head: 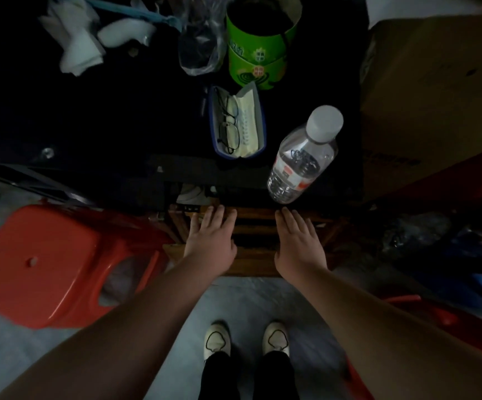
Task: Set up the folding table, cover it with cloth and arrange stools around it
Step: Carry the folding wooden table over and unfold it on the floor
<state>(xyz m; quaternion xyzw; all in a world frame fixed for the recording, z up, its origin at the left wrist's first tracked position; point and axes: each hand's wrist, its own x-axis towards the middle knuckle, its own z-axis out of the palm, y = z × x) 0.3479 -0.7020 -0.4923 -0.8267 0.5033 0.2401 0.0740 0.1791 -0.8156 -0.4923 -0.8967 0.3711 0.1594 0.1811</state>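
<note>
A brown wooden slatted piece (255, 241), maybe the folded table or a low wooden stool, lies on the floor, partly tucked under a dark table (118, 116). My left hand (211, 235) rests flat on its left side, fingers apart. My right hand (299, 241) lies flat on its right side, fingers spread. Neither hand grips anything. A red plastic stool (46, 264) stands to the left of my left hand. Part of another red stool (436, 336) shows at the lower right, behind my right forearm.
On the dark table stand a green round tin (258, 50), an open glasses case (235, 122), a water bottle (303, 157), a plastic bag (201, 44) and white cloths (81, 39). A cardboard box (436, 90) rises at the right. My shoes (245, 339) stand on grey floor.
</note>
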